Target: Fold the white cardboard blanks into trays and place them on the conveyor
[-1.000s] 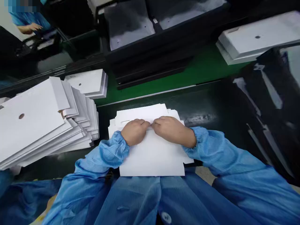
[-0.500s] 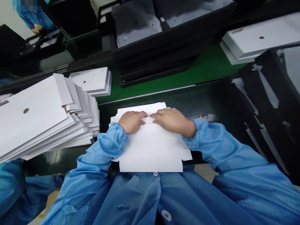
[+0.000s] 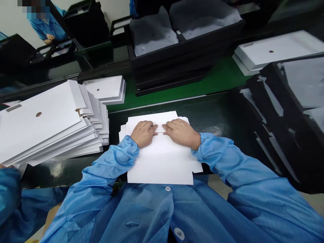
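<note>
A flat white cardboard box blank (image 3: 162, 163) with notched corners lies in front of me, its near edge against my coat. My left hand (image 3: 144, 134) is closed on it near the far end, thumb and fingers at a crease line. Opposite, my right hand (image 3: 181, 133) grips the same crease, its thumb pointing toward the left one with a small gap between. The far flap (image 3: 152, 116) shows beyond my fingers. Edges of other white card stick out beneath at the left and far right.
On the left a fanned stack of white boxes (image 3: 45, 125) stands close to my left sleeve. Behind it are more white boxes (image 3: 106, 86). Black trays (image 3: 167, 67) with grey liners stand at the back, and others (image 3: 283, 135) at right. A co-worker's sleeve (image 3: 10, 192) shows at lower left.
Both hands stay at the crease, the right one slightly nearer the left in the picture. The camera view has shifted a little. At lower left, part of the co-worker's hand now shows.
</note>
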A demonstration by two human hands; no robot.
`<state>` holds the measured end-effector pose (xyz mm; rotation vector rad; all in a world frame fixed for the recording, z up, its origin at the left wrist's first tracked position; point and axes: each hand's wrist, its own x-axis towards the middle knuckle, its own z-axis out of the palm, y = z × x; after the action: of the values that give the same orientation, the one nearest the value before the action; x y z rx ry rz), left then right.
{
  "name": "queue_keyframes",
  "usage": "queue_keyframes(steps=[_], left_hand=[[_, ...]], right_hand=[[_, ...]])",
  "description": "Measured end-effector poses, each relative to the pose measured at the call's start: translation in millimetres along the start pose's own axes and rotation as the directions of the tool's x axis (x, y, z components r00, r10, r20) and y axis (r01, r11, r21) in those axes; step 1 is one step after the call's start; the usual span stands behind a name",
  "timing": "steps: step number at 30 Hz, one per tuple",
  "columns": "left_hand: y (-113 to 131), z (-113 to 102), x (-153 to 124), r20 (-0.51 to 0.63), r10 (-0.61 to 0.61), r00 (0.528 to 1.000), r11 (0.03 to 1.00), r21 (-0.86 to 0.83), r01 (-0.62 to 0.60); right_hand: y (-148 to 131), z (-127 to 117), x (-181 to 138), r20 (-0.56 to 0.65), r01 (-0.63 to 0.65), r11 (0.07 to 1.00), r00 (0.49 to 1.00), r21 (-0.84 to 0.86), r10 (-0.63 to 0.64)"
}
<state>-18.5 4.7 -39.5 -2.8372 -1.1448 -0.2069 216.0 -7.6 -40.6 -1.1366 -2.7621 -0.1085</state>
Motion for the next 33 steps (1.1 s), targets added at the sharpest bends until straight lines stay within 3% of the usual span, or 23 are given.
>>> queue_keyframes(steps=[10,16,19,27,33], left_hand=[[-1.5,-3.0,-4.8,0.007,-0.032,0.999,0.999,0.017,0.032],[0.5,-2.2,-7.7,-0.09,-0.056,0.994,0.998,0.035,0.059],[2.9,-2.9,-6.5,-0.082,-0.046,0.996,0.998,0.041,0.05],[8.1,-1.6,0.8,-0.024,-0.029,0.999,0.999,-0.016,0.029],[6.9,3.1,2.4,-0.03,0.002,1.0,0.999,0.038,-0.001]], right_hand=[[3.7,-2.0,7.7,0.069,0.067,0.998,0.995,-0.018,-0.066],[14.1,-5.3,-7.2,-0.062,0.025,0.995,0.998,-0.092,-0.031],[16.7,-3.0,-14.2,-0.068,0.009,0.994,0.998,-0.11,-0.016],[20.1,-4.1,-8.1,0.032,0.127,0.99,0.992,-0.059,-0.125],[25.6,-1.5,-0.6,0.064,0.22,0.975,0.973,0.0,-0.22]])
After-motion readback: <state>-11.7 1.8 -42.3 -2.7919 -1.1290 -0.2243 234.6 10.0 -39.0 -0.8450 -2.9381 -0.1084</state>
